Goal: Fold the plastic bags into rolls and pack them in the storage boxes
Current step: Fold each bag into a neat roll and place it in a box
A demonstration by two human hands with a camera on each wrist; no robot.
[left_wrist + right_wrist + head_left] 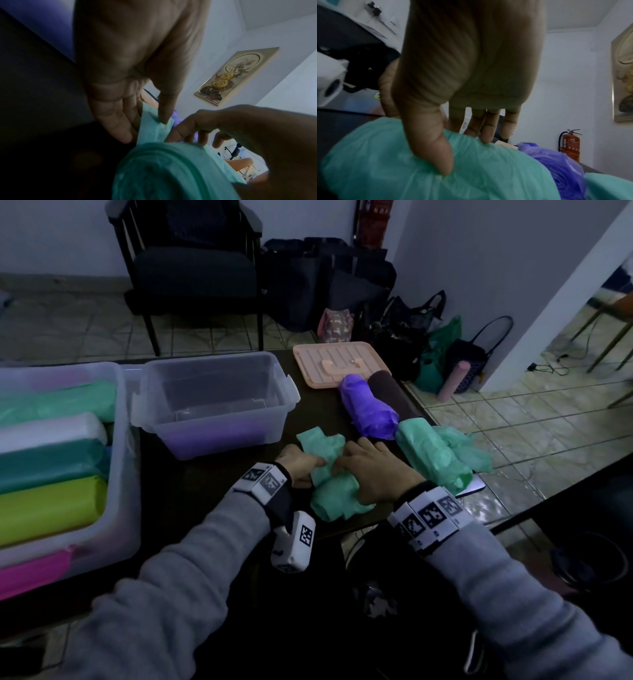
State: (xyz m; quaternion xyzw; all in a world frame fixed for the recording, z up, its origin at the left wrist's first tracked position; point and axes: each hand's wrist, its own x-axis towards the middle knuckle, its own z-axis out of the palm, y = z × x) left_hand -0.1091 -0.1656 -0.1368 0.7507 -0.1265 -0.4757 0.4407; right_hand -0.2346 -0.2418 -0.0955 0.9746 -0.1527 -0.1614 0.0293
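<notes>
A mint-green plastic bag (pixel 337 501) lies half rolled on the dark table (pixel 212 484) near its front edge, with its loose end (pixel 320 441) trailing toward the boxes. My left hand (pixel 317 463) pinches the loose strip (pixel 154 129) between thumb and fingers. My right hand (pixel 356 460) arches over the rolled part (pixel 385 155), thumb dug into the plastic and fingers over the top. A small clear storage box (pixel 215 402) stands open just behind; its bottom shows purple. A larger clear box (pixel 116 460) at the left holds several coloured rolls.
To the right lie a purple roll (pixel 370 409), a dark brown roll (pixel 394 395) and a loosely rolled green bag (pixel 431 457) overhanging the table's right edge. A pink lid (pixel 339 364) rests at the back. A chair (pixel 191 268) and dark bags (pixel 329 278) stand on the floor beyond.
</notes>
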